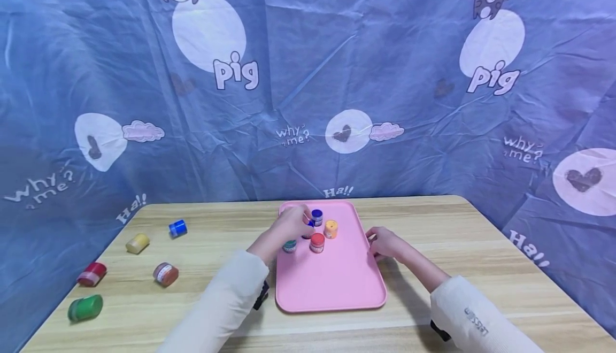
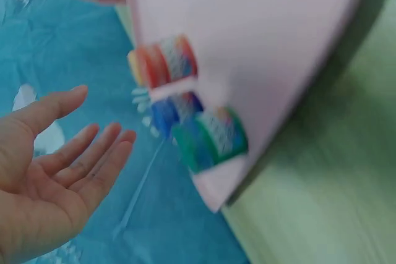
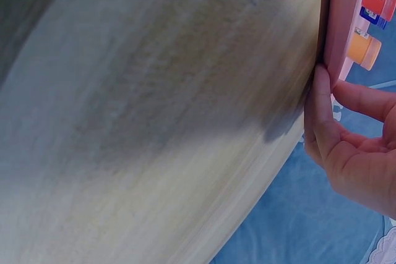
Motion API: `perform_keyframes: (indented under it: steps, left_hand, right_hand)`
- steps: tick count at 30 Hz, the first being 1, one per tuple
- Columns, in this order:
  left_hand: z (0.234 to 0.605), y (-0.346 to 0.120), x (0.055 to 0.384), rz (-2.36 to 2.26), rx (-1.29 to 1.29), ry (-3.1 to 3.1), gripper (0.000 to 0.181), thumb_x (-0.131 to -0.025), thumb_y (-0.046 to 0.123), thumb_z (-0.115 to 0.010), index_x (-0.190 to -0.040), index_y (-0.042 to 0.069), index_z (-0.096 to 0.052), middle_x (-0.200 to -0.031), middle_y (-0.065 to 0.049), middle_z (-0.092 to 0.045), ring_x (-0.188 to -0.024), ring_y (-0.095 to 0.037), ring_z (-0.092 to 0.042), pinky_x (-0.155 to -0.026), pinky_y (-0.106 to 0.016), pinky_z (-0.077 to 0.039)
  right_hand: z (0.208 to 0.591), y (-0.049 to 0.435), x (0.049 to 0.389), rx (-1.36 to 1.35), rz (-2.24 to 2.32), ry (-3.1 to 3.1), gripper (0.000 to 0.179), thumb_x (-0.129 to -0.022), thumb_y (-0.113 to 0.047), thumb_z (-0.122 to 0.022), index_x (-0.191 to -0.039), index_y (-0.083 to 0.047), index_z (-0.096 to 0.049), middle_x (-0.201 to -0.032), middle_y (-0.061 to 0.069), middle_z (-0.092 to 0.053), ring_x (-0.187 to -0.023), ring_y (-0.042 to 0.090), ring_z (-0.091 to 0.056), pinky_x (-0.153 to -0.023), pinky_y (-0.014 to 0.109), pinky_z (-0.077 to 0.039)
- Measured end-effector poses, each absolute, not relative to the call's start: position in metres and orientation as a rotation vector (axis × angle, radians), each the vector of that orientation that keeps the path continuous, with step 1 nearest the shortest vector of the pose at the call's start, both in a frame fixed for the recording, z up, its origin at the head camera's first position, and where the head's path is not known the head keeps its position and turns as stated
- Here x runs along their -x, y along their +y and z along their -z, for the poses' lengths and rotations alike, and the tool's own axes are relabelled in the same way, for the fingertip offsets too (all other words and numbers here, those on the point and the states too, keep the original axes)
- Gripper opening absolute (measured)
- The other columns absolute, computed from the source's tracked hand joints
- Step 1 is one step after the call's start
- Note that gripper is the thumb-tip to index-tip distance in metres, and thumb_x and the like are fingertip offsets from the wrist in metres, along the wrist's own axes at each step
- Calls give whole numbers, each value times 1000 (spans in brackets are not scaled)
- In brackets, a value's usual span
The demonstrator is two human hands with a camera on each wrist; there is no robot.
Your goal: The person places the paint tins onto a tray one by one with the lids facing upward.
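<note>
A pink tray [image 1: 332,283] lies on the table with several small paint jars on its far half. My left hand [image 1: 291,223] is over the tray's far left part, close beside a dark blue-lidded jar [image 1: 308,231]. In the left wrist view, that hand [image 2: 62,165] has its fingers spread apart with nothing between them. Around it stand a blue jar [image 1: 316,217], an orange-yellow jar [image 1: 330,229], a red jar [image 1: 316,243] and a green jar [image 1: 289,246]. My right hand [image 3: 352,134] pinches the tray's right rim between thumb and fingers.
Left of the tray, more jars lie on the wooden table [image 1: 216,267]: a blue jar [image 1: 178,228], a yellow jar [image 1: 137,243], a dark red jar [image 1: 92,274], a brownish-orange jar [image 1: 166,274] and a green jar [image 1: 85,307]. A blue printed cloth [image 1: 308,166] hangs behind.
</note>
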State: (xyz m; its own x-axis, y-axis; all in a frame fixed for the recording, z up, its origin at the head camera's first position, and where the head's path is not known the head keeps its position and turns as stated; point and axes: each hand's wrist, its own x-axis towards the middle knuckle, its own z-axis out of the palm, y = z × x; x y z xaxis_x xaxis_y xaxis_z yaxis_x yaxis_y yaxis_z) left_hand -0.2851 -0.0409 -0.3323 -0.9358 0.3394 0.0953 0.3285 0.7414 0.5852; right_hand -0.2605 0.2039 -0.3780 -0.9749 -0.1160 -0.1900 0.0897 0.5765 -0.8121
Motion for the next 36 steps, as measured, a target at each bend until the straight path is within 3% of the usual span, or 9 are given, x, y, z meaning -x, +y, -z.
perform_keyframes:
  steps: [11,27,36]
  left_hand:
    - [311,-115,277,-943,-612,3035,18,-76,7,-69,-91,0,-61,-81,-4,-63,-79,-20,-61,-71,-31,-49]
    - [325,-210,240,-773,-809,2980,19,-82,11,-67,-97,1,-63,-94,-8,-63,-91,-30,-58,-80,-44,-47]
    - [334,-284,227,-551,-859,2971,34,-66,8,-78,-96,1,-64,-94,-9,-63,-90,-34,-57,-76,-47,-47]
  right_hand:
    - [378,207,263,48,1328,2589,45,-66,16,-50,-110,18,-44,-88,21,-54,-65,22,-59,-59,35,-54]
    - [380,207,262,24,1311,2584,45,-67,18,-52,-112,18,-43,-89,21,-55,-68,23,-59,-60,36,-54]
    - [380,208,264,43,1319,2594,44,-67,18,-52,-111,19,-43,-88,20,-54,-67,23,-59,-60,36,-55]
